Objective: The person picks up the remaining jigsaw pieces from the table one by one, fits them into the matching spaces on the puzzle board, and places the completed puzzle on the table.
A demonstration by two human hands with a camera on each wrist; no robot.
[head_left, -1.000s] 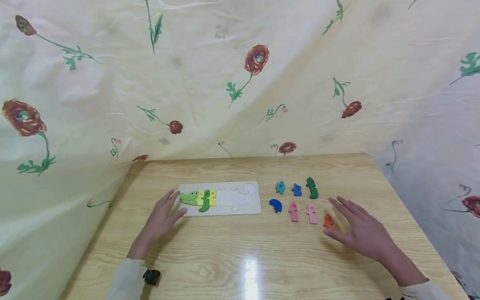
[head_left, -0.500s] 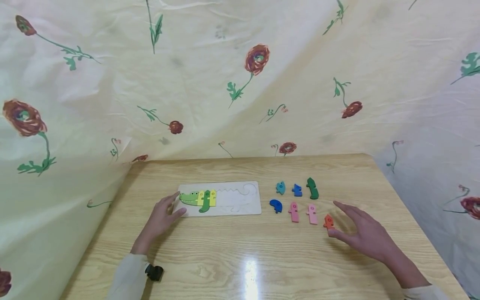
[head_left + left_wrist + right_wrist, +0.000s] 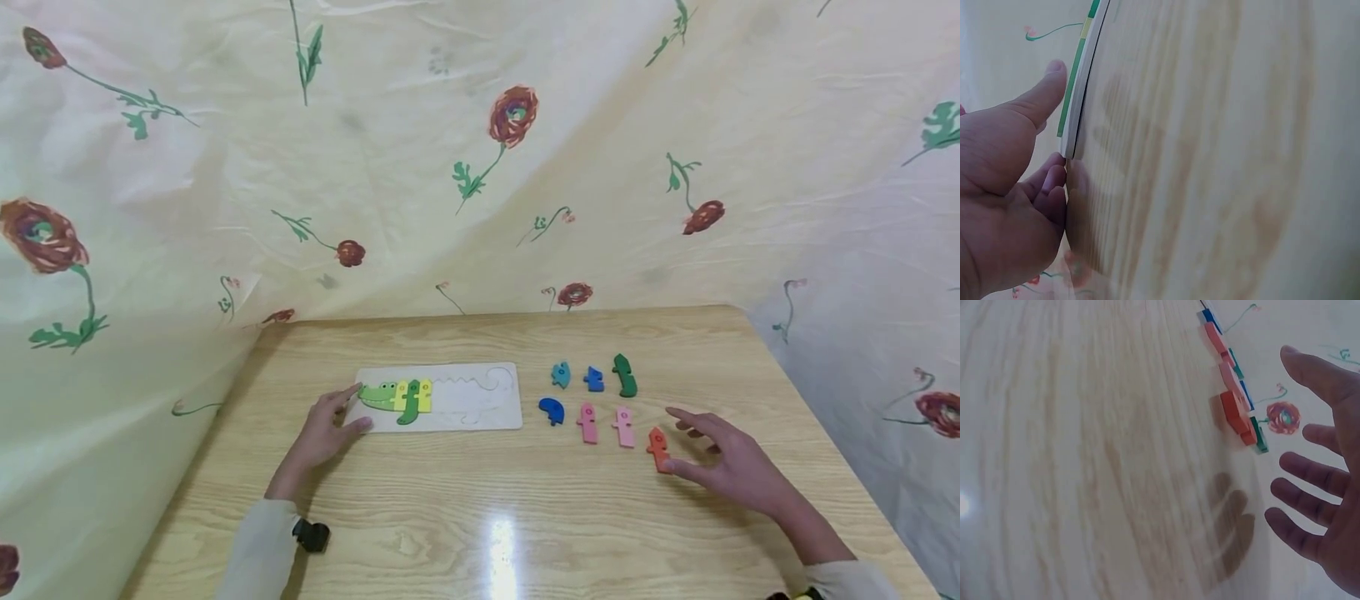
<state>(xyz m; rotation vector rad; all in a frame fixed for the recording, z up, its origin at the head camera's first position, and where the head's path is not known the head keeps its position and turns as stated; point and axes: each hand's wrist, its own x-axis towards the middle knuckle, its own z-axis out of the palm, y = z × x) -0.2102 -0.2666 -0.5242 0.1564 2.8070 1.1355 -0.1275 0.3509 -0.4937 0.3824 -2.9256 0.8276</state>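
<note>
In the head view a crocodile puzzle board [image 3: 480, 408] lies at the left centre of the table. Its green head piece [image 3: 377, 397], two yellow pieces and a green leg piece fill the left part; a grey outline shows on the rest. My left hand [image 3: 324, 432] is at the board's left end, index fingertip by the snout and thumb near the front edge. Over on the right, my right hand [image 3: 731, 462] hovers with spread fingers and holds nothing. Its thumb tip overlaps the lower end of an orange puzzle piece [image 3: 657, 448], which in the right wrist view lies apart from the fingers.
Left of the orange piece lie two pink pieces [image 3: 588, 423] and a dark blue curved piece [image 3: 552, 410]. Behind them are a teal piece [image 3: 561, 374], a blue piece [image 3: 594, 379] and a dark green piece [image 3: 623, 375]. Flowered cloth [image 3: 420, 167] hangs behind the table.
My right hand has drawn slightly right, with its fingers bending a little, so more of the orange piece shows. The left hand shifts only slightly at the board; the pieces have not moved.
</note>
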